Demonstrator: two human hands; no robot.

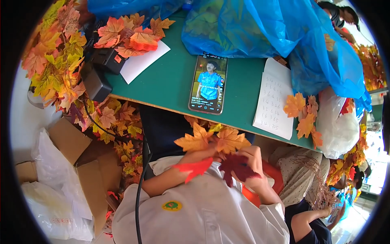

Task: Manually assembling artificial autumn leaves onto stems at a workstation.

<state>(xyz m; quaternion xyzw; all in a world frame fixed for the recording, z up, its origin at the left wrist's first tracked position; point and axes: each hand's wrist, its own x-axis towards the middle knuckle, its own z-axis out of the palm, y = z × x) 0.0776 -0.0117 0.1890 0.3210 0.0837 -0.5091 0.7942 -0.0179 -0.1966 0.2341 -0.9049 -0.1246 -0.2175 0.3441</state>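
Note:
Just in front of my shirt, below the table edge, my two hands meet at a small bunch of artificial maple leaves. Two orange leaves (231,140) fan out on top, a red leaf (191,168) points left, and a dark maroon leaf (237,167) hangs in the middle. My left hand (202,153) is closed on the bunch, its fingers partly covered by the leaves. Curled beside it, my right hand (252,159) pinches at the spot where the leaves join. What lies between its fingertips is too hidden to name.
A phone (207,87) lies on the green table (162,81) beside a handwritten paper sheet (274,101). Blue plastic bags (252,28) bulge at the back. Leaf garlands (53,57) and an open cardboard box (97,179) stand left. A black cable (139,199) crosses my side. Another person sits right.

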